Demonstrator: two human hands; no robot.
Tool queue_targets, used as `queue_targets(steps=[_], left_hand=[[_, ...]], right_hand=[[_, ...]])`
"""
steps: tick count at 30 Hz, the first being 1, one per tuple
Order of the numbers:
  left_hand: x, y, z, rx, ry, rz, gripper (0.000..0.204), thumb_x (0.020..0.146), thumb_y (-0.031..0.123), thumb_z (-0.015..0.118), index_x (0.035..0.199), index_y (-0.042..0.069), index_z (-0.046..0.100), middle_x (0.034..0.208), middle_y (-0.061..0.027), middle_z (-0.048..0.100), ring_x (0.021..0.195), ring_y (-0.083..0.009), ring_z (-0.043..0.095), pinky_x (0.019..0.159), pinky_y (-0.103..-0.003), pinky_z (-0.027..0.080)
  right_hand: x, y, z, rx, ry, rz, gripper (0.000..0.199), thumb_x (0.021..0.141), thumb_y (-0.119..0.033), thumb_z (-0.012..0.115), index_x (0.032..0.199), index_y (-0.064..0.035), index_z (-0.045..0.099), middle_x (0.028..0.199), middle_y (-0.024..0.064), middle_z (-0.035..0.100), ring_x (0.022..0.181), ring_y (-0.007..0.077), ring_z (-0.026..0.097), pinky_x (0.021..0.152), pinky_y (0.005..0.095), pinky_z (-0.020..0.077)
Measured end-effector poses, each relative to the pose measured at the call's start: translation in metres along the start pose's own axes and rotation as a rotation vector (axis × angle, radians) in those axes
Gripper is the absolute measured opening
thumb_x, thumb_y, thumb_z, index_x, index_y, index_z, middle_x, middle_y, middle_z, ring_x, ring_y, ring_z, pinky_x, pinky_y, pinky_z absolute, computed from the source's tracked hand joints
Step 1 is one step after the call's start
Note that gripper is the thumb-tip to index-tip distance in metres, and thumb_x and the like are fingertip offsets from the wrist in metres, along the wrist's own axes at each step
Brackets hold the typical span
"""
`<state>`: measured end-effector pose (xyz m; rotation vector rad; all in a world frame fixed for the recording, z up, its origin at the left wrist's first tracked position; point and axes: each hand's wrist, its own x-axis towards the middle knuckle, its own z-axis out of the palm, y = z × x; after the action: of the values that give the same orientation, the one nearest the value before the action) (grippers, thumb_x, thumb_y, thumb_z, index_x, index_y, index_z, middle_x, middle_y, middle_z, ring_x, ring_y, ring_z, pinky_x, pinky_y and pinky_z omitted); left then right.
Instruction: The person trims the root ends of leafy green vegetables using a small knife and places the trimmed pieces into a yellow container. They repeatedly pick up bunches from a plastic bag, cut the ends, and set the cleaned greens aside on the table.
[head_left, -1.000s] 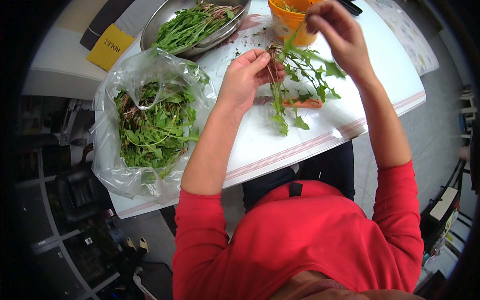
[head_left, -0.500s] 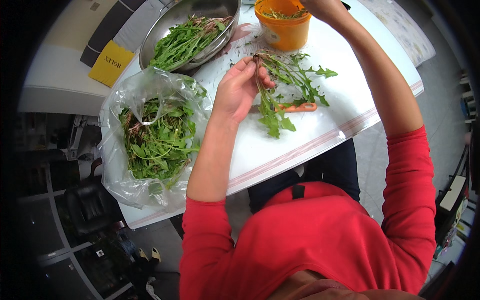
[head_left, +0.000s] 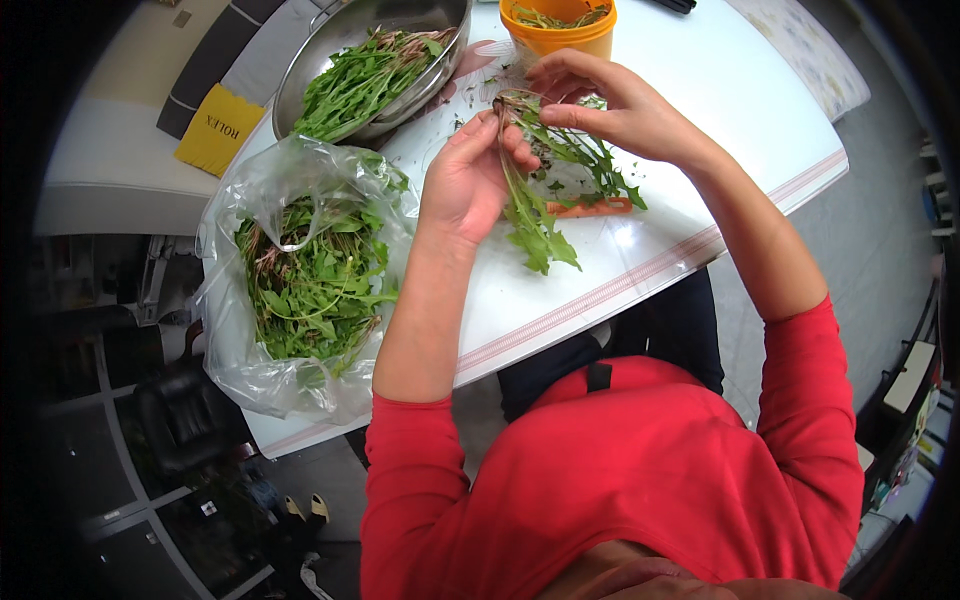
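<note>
My left hand [head_left: 468, 182] is closed on a dandelion plant [head_left: 532, 222], pinching it near its brownish root end, with the jagged green leaves hanging down over the table. Just right of it, my right hand [head_left: 612, 105] has its thumb and curved fingers apart, close to the root end and upper leaves; nothing shows in its grasp. Beneath the leaves lies an orange-handled tool [head_left: 600, 207], partly covered. Beyond my right hand stands an orange bucket [head_left: 560, 42] with plant scraps inside.
A clear plastic bag [head_left: 235, 350] full of dandelion greens sits left of my left forearm. Behind it, a steel basin [head_left: 292, 92] holds more greens. Bits of soil and trimmings dot the white table [head_left: 720, 120]. A yellow rectangular item [head_left: 215, 135] lies beyond the table's left edge.
My right hand has come back from above the bucket toward the plant at my left hand. The left hand still grips the plant, shifted slightly left.
</note>
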<state>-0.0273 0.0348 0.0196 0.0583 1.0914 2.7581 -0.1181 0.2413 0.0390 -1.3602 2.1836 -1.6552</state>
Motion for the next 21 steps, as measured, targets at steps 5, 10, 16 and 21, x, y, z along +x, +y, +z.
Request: queue_targets(steps=[5,10,16,21], left_hand=[[0.000,0.001,-0.003,0.005,0.043,0.007,0.017,0.103,0.017,0.052,0.108,0.002,0.056,0.086,-0.0069,0.059,0.080,-0.0220,0.059,0.079,-0.039,0.052],[0.001,0.003,-0.004,0.037,0.065,-0.013,0.016,0.102,0.017,0.054,0.103,0.002,0.058,0.082,-0.0066,0.057,0.077,-0.0213,0.056,0.075,-0.038,0.050],[0.002,0.003,-0.008,0.016,0.057,-0.044,0.013,0.100,0.016,0.056,0.100,0.003,0.058,0.079,-0.0056,0.055,0.072,-0.0192,0.050,0.069,-0.036,0.045],[0.002,0.002,-0.008,0.026,0.063,-0.041,0.013,0.100,0.016,0.057,0.100,0.003,0.058,0.079,-0.0060,0.056,0.071,-0.0191,0.051,0.068,-0.036,0.045]], right_hand=[[0.000,0.012,-0.001,0.444,-0.154,0.236,0.032,0.099,-0.016,0.067,0.125,-0.0002,0.058,0.095,0.0037,0.066,0.089,0.0113,0.064,0.087,0.0271,0.0530],[-0.001,0.013,-0.008,0.488,-0.114,0.256,0.028,0.105,-0.021,0.058,0.120,0.0032,0.059,0.097,0.0060,0.066,0.082,0.0109,0.065,0.080,0.0263,0.0545],[-0.001,0.015,-0.011,0.532,-0.140,0.267,0.029,0.105,-0.022,0.057,0.120,0.0027,0.059,0.100,0.0072,0.065,0.079,0.0107,0.063,0.076,0.0258,0.0545],[-0.003,0.019,-0.005,0.364,-0.027,0.176,0.030,0.102,-0.022,0.062,0.122,-0.0007,0.058,0.104,0.0057,0.065,0.094,0.0134,0.065,0.086,0.0289,0.0542]])
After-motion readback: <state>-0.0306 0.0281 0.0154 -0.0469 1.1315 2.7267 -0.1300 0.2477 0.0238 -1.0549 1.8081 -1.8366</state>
